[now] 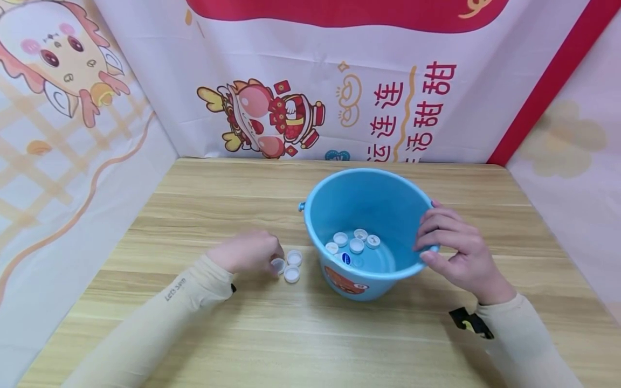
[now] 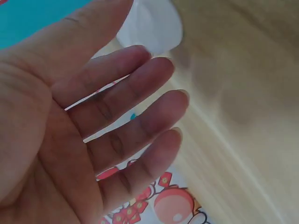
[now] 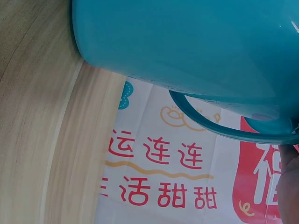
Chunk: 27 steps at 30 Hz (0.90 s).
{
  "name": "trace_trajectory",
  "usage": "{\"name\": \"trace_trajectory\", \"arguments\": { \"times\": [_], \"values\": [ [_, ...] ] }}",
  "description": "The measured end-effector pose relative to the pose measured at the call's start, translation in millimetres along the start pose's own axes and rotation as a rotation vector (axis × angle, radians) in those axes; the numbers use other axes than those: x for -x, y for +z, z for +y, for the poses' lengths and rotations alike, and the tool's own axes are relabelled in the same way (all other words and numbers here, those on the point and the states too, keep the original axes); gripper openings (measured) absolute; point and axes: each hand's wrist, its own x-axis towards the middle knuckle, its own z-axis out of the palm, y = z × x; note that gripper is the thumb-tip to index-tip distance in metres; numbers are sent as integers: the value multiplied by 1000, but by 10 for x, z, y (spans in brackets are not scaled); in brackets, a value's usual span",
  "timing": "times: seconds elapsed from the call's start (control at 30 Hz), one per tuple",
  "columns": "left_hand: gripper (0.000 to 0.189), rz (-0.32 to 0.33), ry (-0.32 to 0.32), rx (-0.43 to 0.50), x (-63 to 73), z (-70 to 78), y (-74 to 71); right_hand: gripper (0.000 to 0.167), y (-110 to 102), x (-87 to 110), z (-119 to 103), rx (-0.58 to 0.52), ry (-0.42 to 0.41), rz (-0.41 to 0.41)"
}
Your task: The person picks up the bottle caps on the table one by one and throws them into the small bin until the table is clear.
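Observation:
A blue plastic bucket (image 1: pixel 371 215) stands on the wooden table, and several white bottle caps (image 1: pixel 356 246) lie on its bottom. My right hand (image 1: pixel 458 250) grips the bucket's rim at the right side. To the left of the bucket, three white bottle caps (image 1: pixel 292 274) lie close together on the table. My left hand (image 1: pixel 252 252), blurred in the head view, is at the leftmost of them, with fingertips right at its edge. In the left wrist view its fingers (image 2: pixel 140 116) are loosely extended, and a white cap (image 2: pixel 156 28) shows by the thumb and index fingertip.
The bucket's handle (image 3: pixel 224 133) hangs along its side in the right wrist view. Behind the wooden table (image 1: pixel 271 339) hangs a printed cloth (image 1: pixel 310 59) with red characters and cartoon figures. Another printed cloth (image 1: pixel 97 178) borders the left side.

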Motion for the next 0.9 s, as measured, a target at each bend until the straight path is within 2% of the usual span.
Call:
{"name": "trace_trajectory", "arguments": {
  "times": [0.1,0.2,0.47,0.67,0.9],
  "values": [
    [6,36,73,-51,-16,-1,46,34,3,0,0,-3,2,0],
    [12,67,118,-68,-28,5,74,34,9,-5,-4,-5,-2,2],
    [8,73,16,-25,-62,72,74,36,13,-15,-21,-3,-13,14],
    [12,95,9,-46,-77,110,61,37,-2,-4,-22,16,0,13],
    [11,99,0,-28,-52,107,75,36,0,12,-8,7,-1,5]
  ]
}}
